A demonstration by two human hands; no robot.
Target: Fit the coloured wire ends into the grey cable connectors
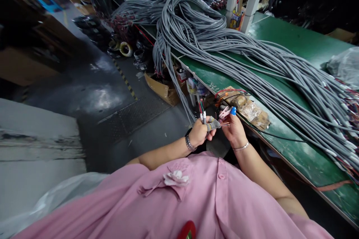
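My left hand (200, 131) is closed around the ends of grey cables (204, 118). Thin coloured wires (201, 105) stick up out of their white-banded ends. A grey knit cover sits on one digit of this hand. From it, fine wires with bare copper tips (225, 124) point toward the palm of my right hand (236, 130). That hand wears a blue cover on its thumb and pinches a small pinkish, clip-like piece (224, 112) whose exact kind is unclear. Both hands are close together in front of the table edge.
A long bundle of grey cables (196, 41) lies over the green table (297, 37). Near the edge is a taped brown block (249, 110) with red and black leads. A cardboard box (165, 91) stands below, and white posts (249, 11) rise at the back.
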